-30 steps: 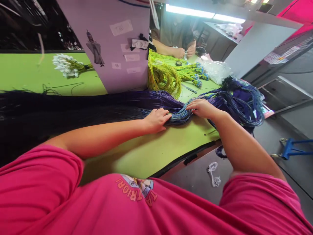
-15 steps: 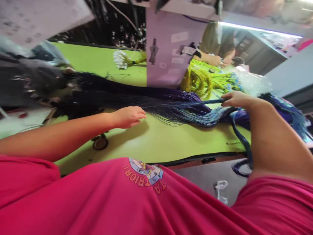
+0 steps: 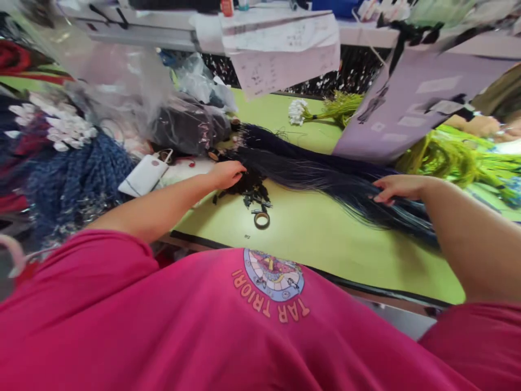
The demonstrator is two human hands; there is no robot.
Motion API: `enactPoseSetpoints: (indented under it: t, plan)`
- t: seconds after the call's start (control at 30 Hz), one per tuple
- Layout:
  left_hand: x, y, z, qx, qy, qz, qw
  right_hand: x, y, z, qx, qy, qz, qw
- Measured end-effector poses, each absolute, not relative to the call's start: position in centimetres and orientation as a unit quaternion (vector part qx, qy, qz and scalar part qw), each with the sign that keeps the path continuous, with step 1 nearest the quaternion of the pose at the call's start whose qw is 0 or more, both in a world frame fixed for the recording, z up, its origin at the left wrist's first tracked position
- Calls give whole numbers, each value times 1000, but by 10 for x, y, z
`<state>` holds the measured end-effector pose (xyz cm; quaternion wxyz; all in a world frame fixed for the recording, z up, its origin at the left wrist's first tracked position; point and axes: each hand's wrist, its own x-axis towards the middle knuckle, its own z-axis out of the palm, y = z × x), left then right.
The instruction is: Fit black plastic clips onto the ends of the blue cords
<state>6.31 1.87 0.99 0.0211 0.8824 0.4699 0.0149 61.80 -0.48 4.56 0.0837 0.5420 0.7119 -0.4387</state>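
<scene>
A long bundle of thin dark blue and black wires (image 3: pixel 309 174) runs across the green table, its far-left end bristling with small black pieces (image 3: pixel 254 190). At that end my left hand (image 3: pixel 228 174) is closed with fingertips pinched together; what they hold is too small to make out. Over the right part of the bundle hovers my right hand (image 3: pixel 401 187), thumb and fingers apart, close to or touching the wires. A roll of dark tape (image 3: pixel 261 220) lies on the table in front of the black pieces.
Blue cords with white connectors (image 3: pixel 71 127) hang at left, near a white power bank-like box (image 3: pixel 144 175) and plastic-wrapped goods (image 3: pixel 191 125). A purple panel (image 3: pixel 382 136) stands behind the bundle. Yellow-green wires (image 3: pixel 443 155) lie at right by another person's hands (image 3: pixel 480 126).
The view has turned left. My left hand has moved left to the black-tipped end and closed. My right hand has left the blue strand it held and is now over the darker wires.
</scene>
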Motion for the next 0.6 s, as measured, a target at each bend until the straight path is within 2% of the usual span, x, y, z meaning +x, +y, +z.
enactPoseSetpoints:
  t: [0.07,0.1,0.17,0.23,0.27,0.43,0.6]
  plan:
    - [64,35,7,877,475,67,18,622,-11,55,548,744,-381,-33]
    - [69,43,7,881,463,90,17,624,-14,62,560,748,-351,-57]
    - [92,57,10,897,424,126,16,624,-17,79,609,724,-323,-16]
    - [129,62,15,914,378,143,23,622,-16,95,677,640,-356,70]
    - [152,61,19,924,353,144,30,621,-17,102,683,627,-366,75]
    - [280,16,47,960,233,148,34,622,-37,124,710,582,-395,35]
    - [373,-12,77,949,243,195,57,632,-57,139,717,559,-417,-14]
